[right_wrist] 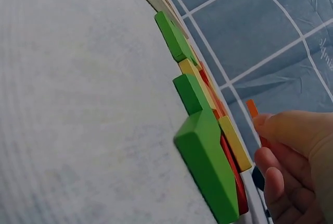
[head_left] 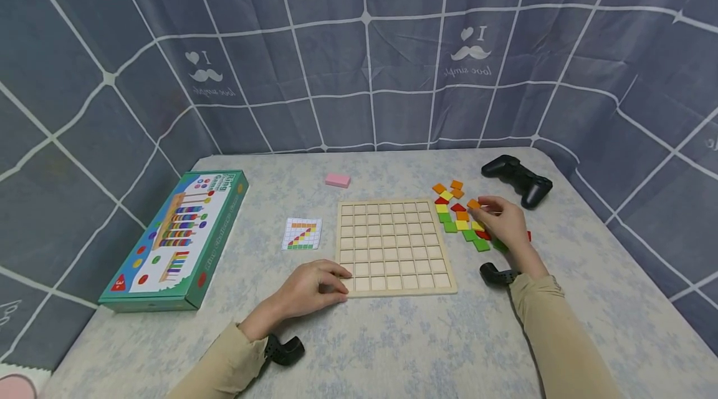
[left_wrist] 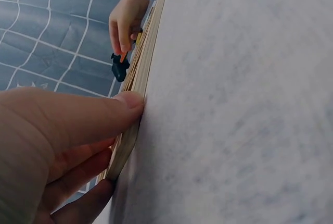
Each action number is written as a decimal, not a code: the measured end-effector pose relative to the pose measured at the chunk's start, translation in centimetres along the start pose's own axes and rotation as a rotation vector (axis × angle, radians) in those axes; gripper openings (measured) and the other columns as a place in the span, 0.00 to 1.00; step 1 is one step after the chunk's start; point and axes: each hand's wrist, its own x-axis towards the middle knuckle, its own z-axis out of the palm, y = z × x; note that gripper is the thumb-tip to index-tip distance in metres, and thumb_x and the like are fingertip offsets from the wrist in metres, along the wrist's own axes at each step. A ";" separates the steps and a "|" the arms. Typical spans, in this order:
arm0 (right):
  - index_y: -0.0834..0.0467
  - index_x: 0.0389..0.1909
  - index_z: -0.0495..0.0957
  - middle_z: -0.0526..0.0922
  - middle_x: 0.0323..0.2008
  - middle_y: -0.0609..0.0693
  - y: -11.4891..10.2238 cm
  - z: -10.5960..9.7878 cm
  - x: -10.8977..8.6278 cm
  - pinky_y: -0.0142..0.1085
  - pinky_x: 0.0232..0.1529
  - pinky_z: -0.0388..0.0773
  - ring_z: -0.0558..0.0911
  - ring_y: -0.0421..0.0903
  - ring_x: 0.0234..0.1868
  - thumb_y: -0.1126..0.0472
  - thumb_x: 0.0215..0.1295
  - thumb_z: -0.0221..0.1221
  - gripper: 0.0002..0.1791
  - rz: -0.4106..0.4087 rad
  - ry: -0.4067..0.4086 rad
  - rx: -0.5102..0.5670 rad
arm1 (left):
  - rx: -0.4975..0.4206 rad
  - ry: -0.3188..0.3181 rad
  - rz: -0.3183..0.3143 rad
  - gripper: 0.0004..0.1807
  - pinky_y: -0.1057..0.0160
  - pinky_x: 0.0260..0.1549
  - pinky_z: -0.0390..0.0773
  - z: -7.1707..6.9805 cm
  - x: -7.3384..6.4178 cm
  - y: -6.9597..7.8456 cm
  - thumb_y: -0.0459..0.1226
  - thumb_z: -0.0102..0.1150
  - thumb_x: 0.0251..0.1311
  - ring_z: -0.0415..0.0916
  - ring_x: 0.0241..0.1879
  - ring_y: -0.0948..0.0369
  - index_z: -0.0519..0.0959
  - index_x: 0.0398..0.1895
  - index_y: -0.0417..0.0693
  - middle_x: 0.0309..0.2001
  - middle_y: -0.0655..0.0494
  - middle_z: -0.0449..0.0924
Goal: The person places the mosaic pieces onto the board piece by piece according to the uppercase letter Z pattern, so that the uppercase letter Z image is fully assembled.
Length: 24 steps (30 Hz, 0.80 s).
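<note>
A square wooden grid board lies in the middle of the table, its cells bare. My left hand holds its near left corner; in the left wrist view the thumb lies along one edge and the fingertips round the corner. Between thumb and fingers, my right hand pinches a small orange tile, raised above a loose group of tiles right of the board. That group has green tiles, yellow tiles, red tiles and other orange tiles, some partly hidden by the right hand.
Left of the board lies a pattern card with a coloured Z-like figure on a grid. A pink block is behind it, a green game box at far left. At back right rests a black game controller.
</note>
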 end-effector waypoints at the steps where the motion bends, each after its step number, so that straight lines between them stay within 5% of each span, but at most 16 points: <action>1: 0.63 0.58 0.73 0.76 0.51 0.64 -0.1 0.0 0.0 0.51 0.50 0.74 0.75 0.59 0.49 0.49 0.63 0.60 0.29 -0.007 -0.002 0.007 | 0.001 0.004 0.005 0.02 0.65 0.40 0.77 0.0 0.0 0.0 0.38 0.69 0.52 0.76 0.46 0.59 0.86 0.29 0.52 0.44 0.56 0.81; 10: 0.63 0.56 0.75 0.78 0.50 0.62 -2.2 -0.7 -0.1 0.48 0.50 0.74 0.76 0.56 0.48 0.54 0.64 0.59 0.23 -0.131 -0.017 0.016 | -0.043 -0.027 -0.077 0.08 0.64 0.45 0.77 -0.1 0.0 0.1 0.41 0.68 0.52 0.76 0.48 0.60 0.86 0.36 0.50 0.46 0.57 0.81; 16: 0.63 0.55 0.75 0.78 0.51 0.61 -3.9 -0.2 0.0 0.46 0.49 0.74 0.76 0.55 0.48 0.54 0.64 0.60 0.23 -0.190 -0.042 0.065 | -0.053 0.009 -0.123 0.15 0.64 0.45 0.77 0.0 0.2 0.0 0.46 0.69 0.51 0.76 0.48 0.62 0.86 0.39 0.48 0.46 0.59 0.81; 24: 0.60 0.54 0.77 0.80 0.47 0.58 -8.5 1.9 0.1 0.35 0.41 0.76 0.77 0.50 0.43 0.55 0.62 0.62 0.21 -0.248 -0.096 0.177 | -0.019 0.039 -0.134 0.23 0.61 0.51 0.75 0.2 0.2 -0.3 0.50 0.70 0.48 0.73 0.54 0.59 0.84 0.44 0.46 0.52 0.56 0.78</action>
